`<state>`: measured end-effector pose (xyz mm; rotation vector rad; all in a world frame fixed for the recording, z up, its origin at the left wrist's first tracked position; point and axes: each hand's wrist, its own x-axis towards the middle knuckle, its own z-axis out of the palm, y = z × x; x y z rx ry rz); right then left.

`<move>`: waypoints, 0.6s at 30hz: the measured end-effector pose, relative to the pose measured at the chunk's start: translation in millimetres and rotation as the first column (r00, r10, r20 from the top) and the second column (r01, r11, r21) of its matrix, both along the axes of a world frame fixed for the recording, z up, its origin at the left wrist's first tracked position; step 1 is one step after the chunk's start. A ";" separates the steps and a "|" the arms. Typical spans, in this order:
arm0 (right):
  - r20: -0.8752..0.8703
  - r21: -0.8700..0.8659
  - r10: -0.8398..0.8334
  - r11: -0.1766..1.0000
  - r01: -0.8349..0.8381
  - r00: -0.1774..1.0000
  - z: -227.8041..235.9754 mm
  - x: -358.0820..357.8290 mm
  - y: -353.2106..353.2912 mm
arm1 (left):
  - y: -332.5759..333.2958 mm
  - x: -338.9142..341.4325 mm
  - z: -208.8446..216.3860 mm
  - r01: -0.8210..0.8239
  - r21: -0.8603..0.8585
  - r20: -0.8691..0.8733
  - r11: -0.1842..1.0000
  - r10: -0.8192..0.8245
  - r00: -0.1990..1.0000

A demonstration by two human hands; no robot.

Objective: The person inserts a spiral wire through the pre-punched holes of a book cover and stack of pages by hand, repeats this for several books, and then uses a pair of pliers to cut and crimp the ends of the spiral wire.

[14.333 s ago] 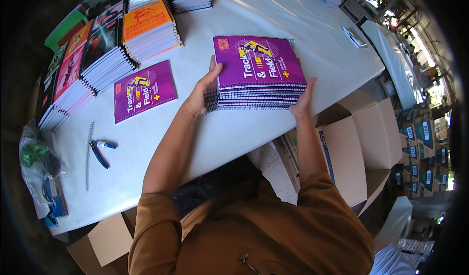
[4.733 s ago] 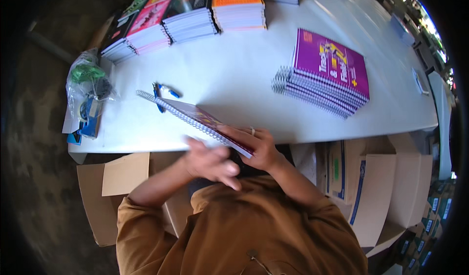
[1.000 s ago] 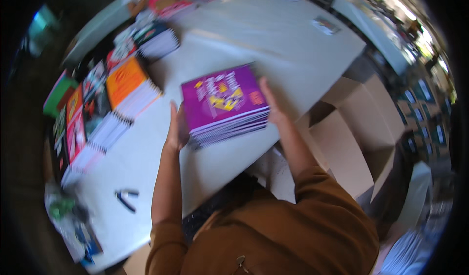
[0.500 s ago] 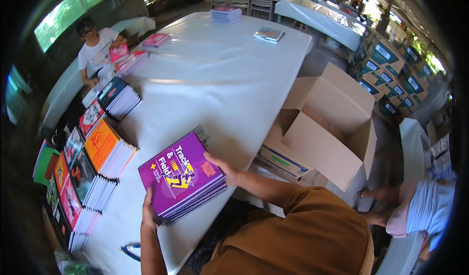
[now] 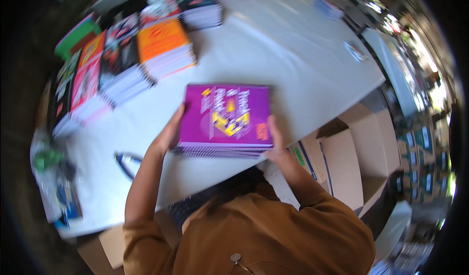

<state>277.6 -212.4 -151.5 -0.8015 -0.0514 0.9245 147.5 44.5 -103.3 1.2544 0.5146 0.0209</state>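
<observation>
A stack of purple spiral-bound notebooks (image 5: 198,116) is held between my two hands, over the near part of the white-covered table. My left hand (image 5: 169,132) is closed on its left side, and my right hand (image 5: 276,141) grips the lower right corner. The top cover carries yellow and white artwork. Wire bindings show along both the far and near edges of the stack. What lies under the stack is hidden, so I cannot tell whether it touches the table. Left of my left forearm lies a blue-handled tool (image 5: 128,163), blurred, perhaps pliers.
Several notebook stacks line the table's left side, including an orange one (image 5: 163,43) and a pink one (image 5: 86,87). An open cardboard box (image 5: 371,153) stands beyond the table's right edge. Plastic bags (image 5: 49,162) lie at the left corner. Stacked cartons (image 5: 420,153) stand far right.
My view has swung toward the left end of the table. The purple stack has turned squarer to me, still in both hands. My left hand has moved up along its side.
</observation>
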 end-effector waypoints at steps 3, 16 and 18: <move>0.137 0.033 0.002 0.999 -0.007 0.991 -7.2 17.6 -12.5 | 30.1 -33.7 -3.2 -0.272 0.408 0.084 0.871 0.261 0.962; 0.496 -0.729 0.585 0.682 0.059 -0.641 147.7 -81.0 168.2 | -27.7 -173.2 -64.4 0.043 0.999 -0.015 -0.018 0.752 0.659; 0.109 -0.888 0.612 0.414 0.200 -0.783 133.6 -100.0 193.2 | -26.0 -172.9 -68.3 0.035 0.999 -0.011 -0.017 0.737 0.676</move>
